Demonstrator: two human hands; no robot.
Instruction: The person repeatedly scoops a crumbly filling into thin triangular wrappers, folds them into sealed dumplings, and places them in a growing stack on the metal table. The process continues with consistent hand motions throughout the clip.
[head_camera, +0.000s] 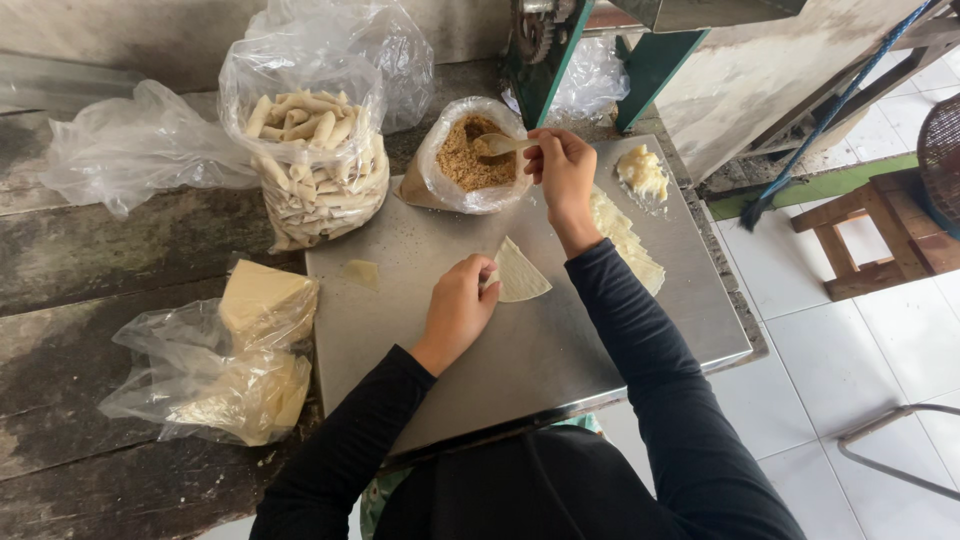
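A pale triangular dough wrapper (521, 274) lies on the steel tray (560, 350). My left hand (460, 305) rests on its left corner, fingers curled over the edge. My right hand (562, 170) grips a spoon (497, 146) whose bowl dips into brown crumbly filling (470, 160) in an open plastic bag at the tray's far edge. Both arms wear black sleeves.
A clear bag of finished rolls (315, 165) stands at the far left of the tray. Stacked wrappers (625, 235) and a lump of white paste (642, 172) lie at the right. Bags of wrappers (245, 350) sit on the dark wooden table. A wooden stool (875, 235) stands on the tiled floor.
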